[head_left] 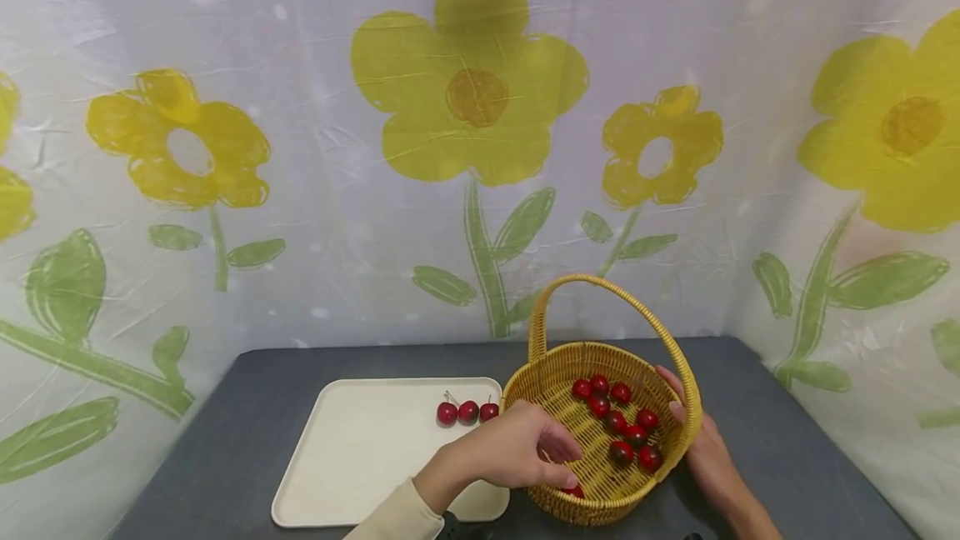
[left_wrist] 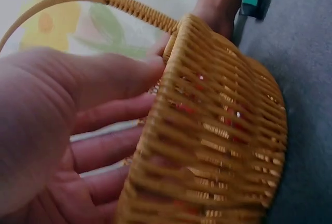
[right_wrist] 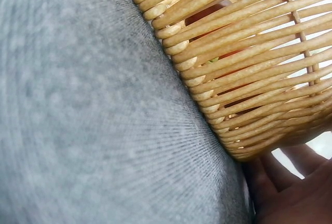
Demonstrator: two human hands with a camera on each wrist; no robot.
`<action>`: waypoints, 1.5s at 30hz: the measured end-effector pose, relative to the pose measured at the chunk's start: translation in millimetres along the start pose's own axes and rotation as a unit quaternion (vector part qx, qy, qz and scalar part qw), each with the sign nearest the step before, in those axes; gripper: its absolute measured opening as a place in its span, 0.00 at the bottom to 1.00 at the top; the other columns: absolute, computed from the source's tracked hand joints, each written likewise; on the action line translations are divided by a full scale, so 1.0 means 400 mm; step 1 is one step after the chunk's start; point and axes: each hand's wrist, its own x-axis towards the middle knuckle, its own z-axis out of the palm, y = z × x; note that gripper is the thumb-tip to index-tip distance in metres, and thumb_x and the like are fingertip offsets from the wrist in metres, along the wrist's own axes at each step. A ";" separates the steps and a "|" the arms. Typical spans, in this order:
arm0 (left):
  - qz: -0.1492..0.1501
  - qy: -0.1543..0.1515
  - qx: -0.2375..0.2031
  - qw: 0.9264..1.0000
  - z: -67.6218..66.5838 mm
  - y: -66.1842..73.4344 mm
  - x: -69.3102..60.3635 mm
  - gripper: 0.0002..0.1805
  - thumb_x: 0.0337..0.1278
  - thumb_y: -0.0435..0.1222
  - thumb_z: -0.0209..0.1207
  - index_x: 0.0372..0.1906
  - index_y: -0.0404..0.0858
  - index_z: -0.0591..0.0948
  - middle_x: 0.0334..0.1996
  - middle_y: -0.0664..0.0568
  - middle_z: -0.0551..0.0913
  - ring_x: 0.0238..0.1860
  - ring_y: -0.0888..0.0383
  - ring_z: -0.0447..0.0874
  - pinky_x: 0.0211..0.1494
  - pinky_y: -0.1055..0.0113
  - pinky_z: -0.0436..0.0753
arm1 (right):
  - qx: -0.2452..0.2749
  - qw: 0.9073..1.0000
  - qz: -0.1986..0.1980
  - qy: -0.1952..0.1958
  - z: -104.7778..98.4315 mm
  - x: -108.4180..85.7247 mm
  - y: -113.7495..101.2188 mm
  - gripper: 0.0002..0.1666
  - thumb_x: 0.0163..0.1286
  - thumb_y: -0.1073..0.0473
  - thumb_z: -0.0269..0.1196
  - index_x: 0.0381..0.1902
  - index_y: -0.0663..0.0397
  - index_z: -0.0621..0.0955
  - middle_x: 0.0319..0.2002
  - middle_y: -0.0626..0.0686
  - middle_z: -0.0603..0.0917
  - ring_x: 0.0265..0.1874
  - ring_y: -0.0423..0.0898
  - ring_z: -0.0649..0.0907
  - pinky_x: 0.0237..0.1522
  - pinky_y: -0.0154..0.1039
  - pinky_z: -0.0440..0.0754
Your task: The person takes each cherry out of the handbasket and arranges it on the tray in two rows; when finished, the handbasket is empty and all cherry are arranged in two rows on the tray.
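A yellow wicker basket with a tall arched handle holds several dark red cherries. My left hand reaches over the basket's left rim with fingers loosely bent. Beneath its fingertips lies a red cherry, partly hidden. In the left wrist view, nothing shows between the thumb and fingers, beside the woven wall. My right hand holds the basket's right side at the rim; its fingers lie along the outer wall in the right wrist view.
A white tray lies left of the basket on the dark grey table. Three stemmed cherries sit in a row near its back right corner. Behind the table hangs a flower-printed cloth.
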 end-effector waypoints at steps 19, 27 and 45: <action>-0.068 -0.074 0.183 0.978 0.046 0.039 0.081 0.03 0.59 0.34 0.78 0.33 0.46 0.96 0.27 0.65 0.91 0.32 0.76 0.80 0.39 0.81 0.80 | -0.002 1.000 0.005 -0.010 0.000 -0.003 -0.008 0.33 0.94 0.49 0.41 0.90 0.47 0.56 0.82 0.63 0.66 0.68 0.22 0.75 0.61 0.23 0.78; -0.034 -0.094 0.158 0.982 0.056 0.028 0.097 0.06 0.63 0.34 0.76 0.43 0.46 0.97 0.35 0.66 0.94 0.36 0.80 0.83 0.42 0.85 0.80 | 0.001 1.000 0.016 -0.013 0.000 -0.002 -0.008 0.34 0.94 0.48 0.41 0.91 0.47 0.54 0.83 0.65 0.64 0.67 0.21 0.74 0.60 0.23 0.78; -0.031 -0.027 0.050 0.998 0.058 0.014 0.086 0.08 0.65 0.32 0.74 0.46 0.45 0.96 0.35 0.67 0.93 0.35 0.78 0.86 0.43 0.81 0.83 | 0.000 1.000 0.018 -0.010 0.001 -0.008 -0.011 0.34 0.94 0.47 0.42 0.91 0.43 0.55 0.84 0.64 0.64 0.68 0.22 0.75 0.60 0.23 0.78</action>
